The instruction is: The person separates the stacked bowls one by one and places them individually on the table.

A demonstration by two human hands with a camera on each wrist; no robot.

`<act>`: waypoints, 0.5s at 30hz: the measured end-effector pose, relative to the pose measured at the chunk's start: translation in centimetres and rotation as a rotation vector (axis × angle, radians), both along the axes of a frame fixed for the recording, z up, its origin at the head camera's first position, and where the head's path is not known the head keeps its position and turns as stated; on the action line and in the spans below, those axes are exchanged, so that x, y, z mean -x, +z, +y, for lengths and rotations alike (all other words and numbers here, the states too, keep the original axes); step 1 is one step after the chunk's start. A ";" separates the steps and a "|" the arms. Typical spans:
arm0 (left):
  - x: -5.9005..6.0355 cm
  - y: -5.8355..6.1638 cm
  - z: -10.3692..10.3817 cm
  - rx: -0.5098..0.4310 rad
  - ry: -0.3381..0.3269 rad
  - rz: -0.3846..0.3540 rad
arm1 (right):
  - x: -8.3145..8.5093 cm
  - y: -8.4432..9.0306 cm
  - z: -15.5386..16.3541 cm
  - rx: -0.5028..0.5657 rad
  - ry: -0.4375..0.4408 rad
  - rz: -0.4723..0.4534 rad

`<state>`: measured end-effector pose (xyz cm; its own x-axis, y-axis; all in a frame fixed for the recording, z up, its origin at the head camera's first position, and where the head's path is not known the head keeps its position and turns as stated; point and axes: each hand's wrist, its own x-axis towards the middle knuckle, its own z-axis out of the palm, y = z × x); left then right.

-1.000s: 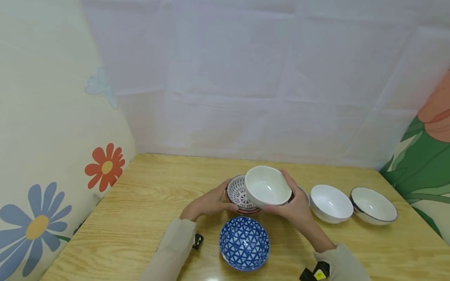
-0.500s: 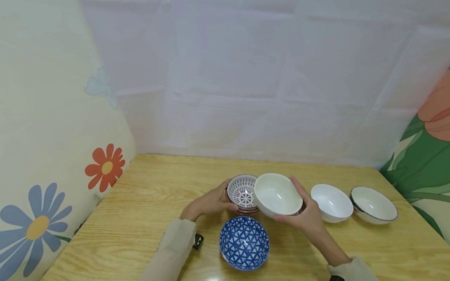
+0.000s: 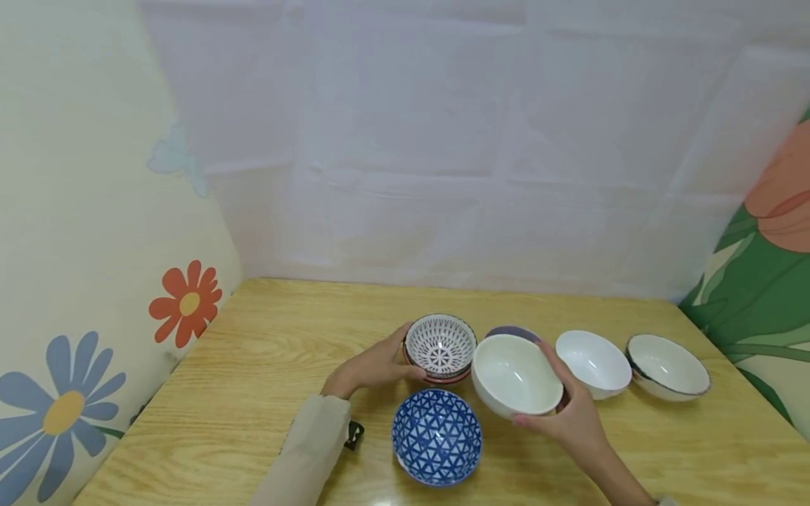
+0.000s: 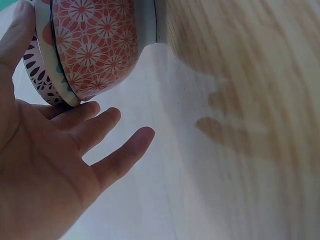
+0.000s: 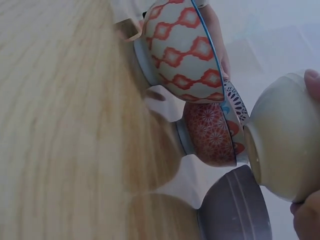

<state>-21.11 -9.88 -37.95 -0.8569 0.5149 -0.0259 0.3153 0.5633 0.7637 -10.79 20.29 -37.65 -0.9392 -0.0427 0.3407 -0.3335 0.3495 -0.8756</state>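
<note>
My right hand [image 3: 558, 402] grips a plain white bowl [image 3: 515, 376], tilted and held just above the wooden table [image 3: 266, 365], right of a stack of patterned bowls [image 3: 439, 348]. In the right wrist view the white bowl [image 5: 285, 145] shows its underside, with a fingertip [image 5: 312, 80] on its rim. My left hand [image 3: 382, 362] rests against the stack's left side. The left wrist view shows its relaxed fingers [image 4: 110, 145] spread under the stack's red floral bowl [image 4: 95, 45], thumb along the rim.
A blue triangle-patterned bowl [image 3: 436, 436] sits near the front edge. A purple-grey bowl [image 3: 512, 330] lies behind the held one. Another white bowl [image 3: 591, 362] and a dark-rimmed white bowl [image 3: 667, 365] stand to the right. Cloth walls enclose the table.
My right hand has carried the white bowl from over the patterned stack rightwards, down and nearer to me. The left hand has stayed on the stack.
</note>
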 end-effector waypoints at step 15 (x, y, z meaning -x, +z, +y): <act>-0.1 0.0 -0.1 0.005 -0.001 0.002 | -2.0 -1.9 1.6 0.008 -0.003 0.050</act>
<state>-21.01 -9.95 -37.93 -0.8566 0.5153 -0.0269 0.3169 0.5666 0.7607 -8.80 21.91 -39.52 -0.9210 -0.0370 0.3878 -0.3762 0.3438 -0.8604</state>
